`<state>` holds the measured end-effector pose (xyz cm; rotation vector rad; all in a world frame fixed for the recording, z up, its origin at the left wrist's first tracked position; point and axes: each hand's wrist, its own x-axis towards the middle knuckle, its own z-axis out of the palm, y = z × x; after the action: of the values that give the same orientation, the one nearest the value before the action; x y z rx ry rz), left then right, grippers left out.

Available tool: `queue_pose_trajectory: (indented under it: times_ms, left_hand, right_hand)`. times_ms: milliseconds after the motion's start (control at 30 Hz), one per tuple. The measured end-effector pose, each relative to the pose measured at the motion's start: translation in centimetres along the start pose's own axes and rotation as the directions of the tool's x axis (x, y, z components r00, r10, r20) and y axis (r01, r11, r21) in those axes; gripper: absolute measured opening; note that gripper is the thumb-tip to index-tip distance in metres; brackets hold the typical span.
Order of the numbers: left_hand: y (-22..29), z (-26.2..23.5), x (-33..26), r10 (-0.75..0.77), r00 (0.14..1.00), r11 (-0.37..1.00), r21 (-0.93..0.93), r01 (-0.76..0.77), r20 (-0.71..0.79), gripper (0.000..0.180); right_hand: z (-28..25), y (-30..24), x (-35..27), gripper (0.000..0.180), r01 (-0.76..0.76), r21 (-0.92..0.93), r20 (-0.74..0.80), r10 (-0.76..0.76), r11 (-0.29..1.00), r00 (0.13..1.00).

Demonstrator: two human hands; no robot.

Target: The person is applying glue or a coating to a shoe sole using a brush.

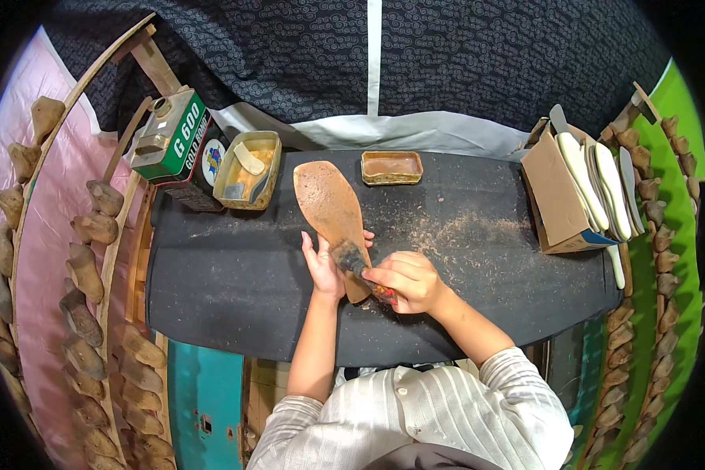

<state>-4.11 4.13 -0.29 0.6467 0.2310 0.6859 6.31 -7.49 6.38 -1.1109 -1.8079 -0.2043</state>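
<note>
A brown leather shoe sole [327, 196] slants over the middle of the table, its broad end pointing away from me. My left hand [323, 265] supports it from beneath at the narrow part, thumb along the left edge and fingertips showing past the right edge. In my right hand [410, 282] is a brush [351, 257] with dark bristles and a partly hidden, red-patterned handle. The bristles touch the sole around its waist, where the surface looks darkened. My right fingers are closed round the handle.
On the dark-covered table [235, 274] stand a metal can [182, 149], a tub [268, 182] holding a pale scraper, and a small brown-filled dish [392, 168]. A cardboard box [552, 196] holds sole-shaped pieces at right. Crumbs [462, 235] lie scattered. Racks of wooden shoe lasts [84, 270] flank both sides.
</note>
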Motion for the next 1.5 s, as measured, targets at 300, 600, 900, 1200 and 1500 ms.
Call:
queue_pose_trajectory:
  times_ms: [300,600,900,1200,1500]
  left_hand:
    - [-0.4,-0.3,-0.1,-0.051,0.996,0.998,-0.027,0.053,0.079,0.08]
    - [-0.2,-0.2,0.1,0.104,0.995,0.992,0.075,-0.104,0.0,0.065]
    - [-0.1,-1.0,0.3,0.059,0.998,0.966,-0.252,-0.055,0.007,0.064]
    - [-0.3,-1.1,0.3,0.06,0.996,0.977,-0.201,-0.071,-0.062,0.064]
    - [0.5,-0.5,0.3,0.119,0.99,0.931,-0.339,-0.139,-0.079,0.062]
  right_hand:
    - [0.4,0.1,-0.2,0.034,-0.075,-0.03,-0.085,0.072,0.997,0.994]
    - [0.1,-1.3,-2.5,0.042,-0.077,0.03,-0.049,0.078,0.997,0.996]
    - [-0.3,-2.3,-4.4,0.042,-0.15,0.098,-0.054,0.156,0.984,0.986]
    - [1.1,-1.8,-3.9,0.042,-0.171,0.018,-0.075,0.172,0.985,0.982]
    - [-0.2,-3.3,-5.6,0.04,-0.166,0.082,0.008,0.166,0.983,0.986]
